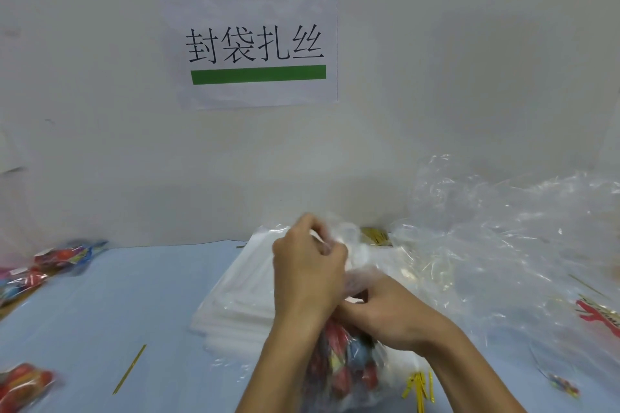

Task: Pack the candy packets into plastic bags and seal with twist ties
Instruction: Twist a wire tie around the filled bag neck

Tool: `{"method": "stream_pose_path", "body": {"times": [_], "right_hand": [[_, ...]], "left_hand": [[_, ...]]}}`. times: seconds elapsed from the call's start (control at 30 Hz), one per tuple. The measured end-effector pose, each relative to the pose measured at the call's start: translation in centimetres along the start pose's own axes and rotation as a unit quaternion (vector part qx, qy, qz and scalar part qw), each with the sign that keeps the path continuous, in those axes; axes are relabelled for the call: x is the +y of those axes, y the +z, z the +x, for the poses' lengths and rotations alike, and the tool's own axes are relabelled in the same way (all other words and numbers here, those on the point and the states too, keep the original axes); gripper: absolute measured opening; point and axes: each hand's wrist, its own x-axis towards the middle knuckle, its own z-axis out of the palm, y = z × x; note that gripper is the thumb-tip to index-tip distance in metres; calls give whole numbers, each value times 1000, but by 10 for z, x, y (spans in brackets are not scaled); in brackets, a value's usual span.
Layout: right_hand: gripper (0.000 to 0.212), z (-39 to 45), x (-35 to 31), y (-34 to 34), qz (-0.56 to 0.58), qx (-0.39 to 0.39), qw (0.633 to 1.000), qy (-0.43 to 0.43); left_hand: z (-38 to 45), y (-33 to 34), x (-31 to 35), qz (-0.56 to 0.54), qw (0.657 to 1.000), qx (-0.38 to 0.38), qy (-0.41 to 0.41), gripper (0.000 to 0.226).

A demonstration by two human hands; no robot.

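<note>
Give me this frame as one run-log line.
stage: closing filled bag | left hand: grips bag neck | right hand: pinches neck lower down | candy bag: filled, untied | loose twist tie: on table

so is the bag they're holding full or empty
Filled: colourful candy packets show through the plastic bag, whose neck both hands, left and right, gather.
</note>
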Motion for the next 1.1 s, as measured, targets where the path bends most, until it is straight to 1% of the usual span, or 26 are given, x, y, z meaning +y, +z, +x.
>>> {"method": "stream_pose_path", "body": {"times": [0.03,0.07,0.1,0.17,0.2,0.23,0.27,0.33,0.37,0.4,0.47,0.53,0.6,0.7,0.77,0.87,0.97,1.1], "right_hand": [[23,0,0,0,-1,-1,1000,2],[27,0,-1,-1,-3,4,1000,12],[29,-1,0,-2,-12,19,1000,19],[43,-3,1,-7,-18,48,998,21],[50,-4,2,-9,-15,59,998,26],[51,-5,3,-11,-12,72,997,35],[49,-6,5,-13,-3,85,995,43],[42,-8,7,-17,19,98,993,65],[41,-8,7,-18,25,99,992,71],[40,-8,8,-19,31,99,992,71],[35,-8,7,-19,37,103,992,69],[27,-8,5,-19,32,107,991,67],[25,-8,3,-19,22,114,991,71],[23,-7,1,-19,15,125,989,81],[24,-7,1,-19,20,121,989,83],[40,-8,-2,-18,34,109,989,97],[34,-8,1,-20,26,107,986,122],[33,-8,3,-23,8,105,985,134]], "left_hand": [[2,-2,-2,-39,998,18,-40,16],[5,-6,-3,-93,993,6,-76,15],[8,-10,-3,-157,981,-32,-107,16],[13,-21,-3,-299,933,-131,-153,22],[17,-28,-2,-336,914,-159,-163,20],[19,-34,-2,-336,914,-163,-159,17],[22,-39,-3,-300,931,-150,-143,15],[25,-45,-8,-163,975,-119,-90,11],[25,-46,-10,-90,985,-128,-67,11],[23,-47,-10,-27,986,-156,-49,12],[18,-45,-9,59,974,-218,-33,14],[15,-40,-9,84,966,-242,-20,13],[12,-36,-8,112,964,-243,7,9],[10,-34,-7,121,961,-248,36,13],[9,-32,-6,121,961,-240,58,17],[8,-27,-5,140,960,-221,99,21],[6,-24,-5,164,958,-198,125,15],[3,-21,-6,214,946,-177,167,9]]}}
